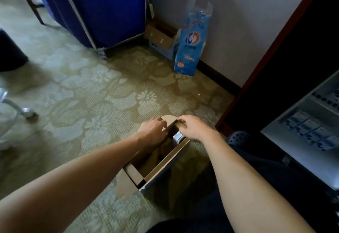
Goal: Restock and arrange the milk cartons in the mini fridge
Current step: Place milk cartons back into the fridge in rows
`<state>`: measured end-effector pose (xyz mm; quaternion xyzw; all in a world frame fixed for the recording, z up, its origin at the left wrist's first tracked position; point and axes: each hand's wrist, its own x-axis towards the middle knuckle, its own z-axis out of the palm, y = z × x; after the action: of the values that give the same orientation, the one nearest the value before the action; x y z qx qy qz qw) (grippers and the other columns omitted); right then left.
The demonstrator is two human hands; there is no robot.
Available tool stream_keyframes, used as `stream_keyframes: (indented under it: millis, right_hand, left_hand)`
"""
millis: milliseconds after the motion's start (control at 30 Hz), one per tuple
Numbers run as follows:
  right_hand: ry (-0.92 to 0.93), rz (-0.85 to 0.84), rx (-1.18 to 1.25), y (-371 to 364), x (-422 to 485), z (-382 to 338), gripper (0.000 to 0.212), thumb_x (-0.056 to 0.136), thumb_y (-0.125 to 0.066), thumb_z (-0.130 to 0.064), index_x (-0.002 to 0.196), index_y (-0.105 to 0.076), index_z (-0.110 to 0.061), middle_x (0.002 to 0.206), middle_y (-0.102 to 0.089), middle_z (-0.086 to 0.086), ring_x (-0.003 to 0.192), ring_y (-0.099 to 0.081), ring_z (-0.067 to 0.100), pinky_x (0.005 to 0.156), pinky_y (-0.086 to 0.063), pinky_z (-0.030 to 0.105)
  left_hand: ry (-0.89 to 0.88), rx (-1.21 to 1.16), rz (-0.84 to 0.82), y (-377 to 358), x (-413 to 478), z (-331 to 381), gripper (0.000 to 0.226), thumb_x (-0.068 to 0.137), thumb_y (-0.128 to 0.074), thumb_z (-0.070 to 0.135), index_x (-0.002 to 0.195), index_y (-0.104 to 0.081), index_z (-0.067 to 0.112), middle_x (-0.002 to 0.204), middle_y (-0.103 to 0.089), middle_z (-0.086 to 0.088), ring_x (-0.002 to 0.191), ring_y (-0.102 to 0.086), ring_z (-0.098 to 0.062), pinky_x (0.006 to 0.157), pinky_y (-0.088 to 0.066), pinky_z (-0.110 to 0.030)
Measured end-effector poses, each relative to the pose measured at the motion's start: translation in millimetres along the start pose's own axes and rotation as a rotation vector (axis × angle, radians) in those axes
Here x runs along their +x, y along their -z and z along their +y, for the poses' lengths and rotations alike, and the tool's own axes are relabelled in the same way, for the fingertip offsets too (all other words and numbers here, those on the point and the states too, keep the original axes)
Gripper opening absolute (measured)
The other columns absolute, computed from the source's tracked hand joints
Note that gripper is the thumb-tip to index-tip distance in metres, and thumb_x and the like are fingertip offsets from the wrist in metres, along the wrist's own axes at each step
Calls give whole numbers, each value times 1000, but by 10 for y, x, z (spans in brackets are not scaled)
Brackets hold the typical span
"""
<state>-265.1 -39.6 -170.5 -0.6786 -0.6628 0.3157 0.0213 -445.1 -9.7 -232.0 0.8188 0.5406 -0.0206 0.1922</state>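
Restocking looks partly done. The left hand [152,128] curls its fingers over the far flap of a long brown cardboard box [157,164] on the carpet. Inside, at the box's far end, I count one small white-and-blue milk carton [177,137]; the rest of the visible interior looks bare. The right hand [192,128] grips the same flap's edge. At right, the white shelf of the open mini fridge [293,152] already holds four similar cartons [310,129] in a row. Likely only that one boxed carton remains to shelve.
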Motion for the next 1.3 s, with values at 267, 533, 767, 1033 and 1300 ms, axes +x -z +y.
stream_keyframes:
  millis: [267,533,767,1033,1300]
  right_hand:
    - [-64,4,-60,-81,158,216,47,92,-64,-20,138,-55,-24,132,-59,5,111,-61,25,93,-54,41]
    - [-94,-5,-112,-39,177,318,43,94,-60,-19,137,-54,-22,130,-60,6,111,-59,27,92,-52,41]
    - [-106,-20,-77,-29,150,279,37,93,-60,-23,130,-60,-22,121,-63,6,104,-59,27,91,-52,41]
    - [-138,-32,23,10,84,327,47,95,-57,-21,141,-50,-25,136,-57,6,117,-56,27,99,-50,48]
    - [-104,-7,157,168,-11,263,50,94,-62,-16,141,-47,-18,139,-55,7,124,-53,26,101,-47,41]
  left_hand:
    - [16,22,-52,-572,339,188,40,92,-58,47,118,-66,17,150,-34,-9,140,-29,-28,113,-28,-47]
    - [40,12,-30,-799,562,310,36,86,-64,49,97,-67,15,127,-34,-6,124,-33,-28,96,-37,-44]
    - [91,42,-2,-860,518,401,37,90,-62,45,107,-68,13,136,-31,-10,123,-34,-30,102,-36,-51]
    - [113,-139,-8,-433,443,309,36,71,-74,34,103,-70,18,111,-51,1,99,-51,-18,80,-55,-36]
    - [80,-687,100,418,208,270,26,82,-77,18,107,-70,17,106,-65,3,93,-65,-16,68,-56,-27]
